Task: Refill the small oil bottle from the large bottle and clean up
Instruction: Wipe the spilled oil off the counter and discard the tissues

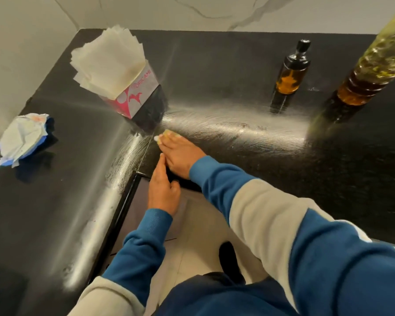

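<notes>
Your two blue-and-grey sleeves reach in from the near edge over the dark desk (249,65).
Your left hand (163,192) sits at the desk's inner corner edge, fingers loosely extended, thumb bent, gripping nothing; your right hand (180,156) lies just beyond it, fingers stretched flat and pressing a small pale tissue (164,134) onto the desk; streaky smears shine across the surface around it; just beyond the tissue stands a pink-and-white napkin box (137,96) with its napkins fanned out; a crumpled blue-and-white cloth (23,137) lies at the far left; the small oil bottle (291,76), black cap on, stands upright at the far right, with the large bottle (369,71) near it at the right edge, the two apart.
</notes>
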`<state>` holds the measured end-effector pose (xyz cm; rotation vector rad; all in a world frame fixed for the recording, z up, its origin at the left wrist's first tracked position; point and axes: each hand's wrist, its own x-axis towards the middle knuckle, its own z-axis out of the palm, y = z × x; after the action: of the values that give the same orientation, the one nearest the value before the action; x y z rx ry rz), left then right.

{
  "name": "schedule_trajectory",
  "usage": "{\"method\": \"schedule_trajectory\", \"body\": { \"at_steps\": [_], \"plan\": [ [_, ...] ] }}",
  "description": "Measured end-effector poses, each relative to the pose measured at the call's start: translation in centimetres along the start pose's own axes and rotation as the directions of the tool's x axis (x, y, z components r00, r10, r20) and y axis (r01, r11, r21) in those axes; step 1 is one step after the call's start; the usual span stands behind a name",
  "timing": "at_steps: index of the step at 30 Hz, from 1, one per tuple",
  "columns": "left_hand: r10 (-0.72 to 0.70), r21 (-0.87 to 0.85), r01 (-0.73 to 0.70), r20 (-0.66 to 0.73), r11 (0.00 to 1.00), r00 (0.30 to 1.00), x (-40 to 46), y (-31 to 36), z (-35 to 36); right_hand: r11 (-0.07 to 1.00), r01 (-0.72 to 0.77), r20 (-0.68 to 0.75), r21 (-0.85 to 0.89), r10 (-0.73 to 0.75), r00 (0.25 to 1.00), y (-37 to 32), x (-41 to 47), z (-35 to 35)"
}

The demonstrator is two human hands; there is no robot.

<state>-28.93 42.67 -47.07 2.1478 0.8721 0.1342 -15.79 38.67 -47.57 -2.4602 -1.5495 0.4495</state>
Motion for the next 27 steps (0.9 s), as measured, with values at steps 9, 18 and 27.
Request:
{"method": "schedule_trajectory", "body": {
  "at_steps": [9,18,27],
  "plan": [
    [0.128,-0.040,-0.126,0.036,0.991,0.991,-3.6,3.4,4.4,0.896,-0.413,-0.168,0.166,0.438,0.883,7.9,-15.6,0.5],
    [0.425,-0.207,-0.378,0.273,0.902,0.863,-11.3,12.3,13.5,0.556,-0.789,-0.237,0.262,0.830,0.505,13.4,-35.2,1.3],
    [0.414,-0.408,-0.223,0.475,0.885,0.777,-20.6,18.7,22.0,0.541,-0.722,-0.422,0.431,0.828,0.368,12.6,-47.0,3.2]
  ]
}}
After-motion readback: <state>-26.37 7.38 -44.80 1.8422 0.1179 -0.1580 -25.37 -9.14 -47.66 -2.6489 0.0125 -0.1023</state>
